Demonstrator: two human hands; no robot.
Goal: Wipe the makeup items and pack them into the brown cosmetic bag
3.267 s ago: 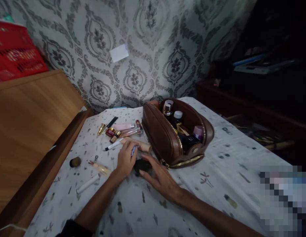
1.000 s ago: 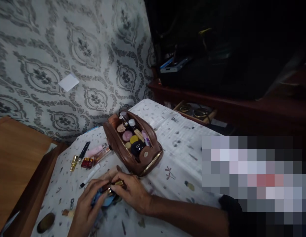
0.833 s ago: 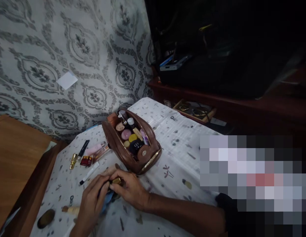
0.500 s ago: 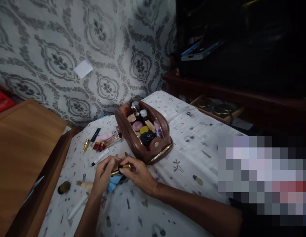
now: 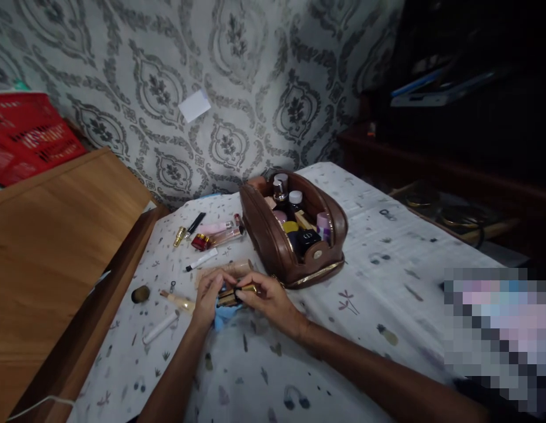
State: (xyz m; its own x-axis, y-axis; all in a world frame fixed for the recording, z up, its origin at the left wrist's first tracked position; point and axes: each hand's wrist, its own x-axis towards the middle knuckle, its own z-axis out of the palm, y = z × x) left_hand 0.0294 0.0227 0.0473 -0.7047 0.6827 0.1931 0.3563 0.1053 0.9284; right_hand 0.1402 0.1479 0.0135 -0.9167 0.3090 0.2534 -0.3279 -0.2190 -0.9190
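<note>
My left hand [image 5: 207, 298] and my right hand [image 5: 270, 301] meet low over the bed-like printed cloth, fingers closed around a slim gold-and-black cosmetic tube [image 5: 228, 298]. A light blue cloth [image 5: 224, 318] hangs just under the tube, by my left fingers; which hand grips it I cannot tell. Behind my hands lies a beige tube [image 5: 241, 268]. To their right stands an open brown cosmetic bag [image 5: 266, 238], filled with bottles, jars and a black compact [image 5: 308, 239]. Left of my left hand are a makeup brush [image 5: 178, 301] and a white tube [image 5: 160, 327].
Further back lie a red-capped jar [image 5: 200, 241], a pink tube [image 5: 215, 227], a black-and-gold tube [image 5: 196, 225] and a white black-capped tube [image 5: 202, 259]. A dark round lid [image 5: 140, 294] sits near the wooden cabinet [image 5: 70, 235]. An open drawer [image 5: 449, 217] is at right.
The view has swung left, so everything appears further right and more of the red basket shows. Both hands stay together on the tube, with little change in grip.
</note>
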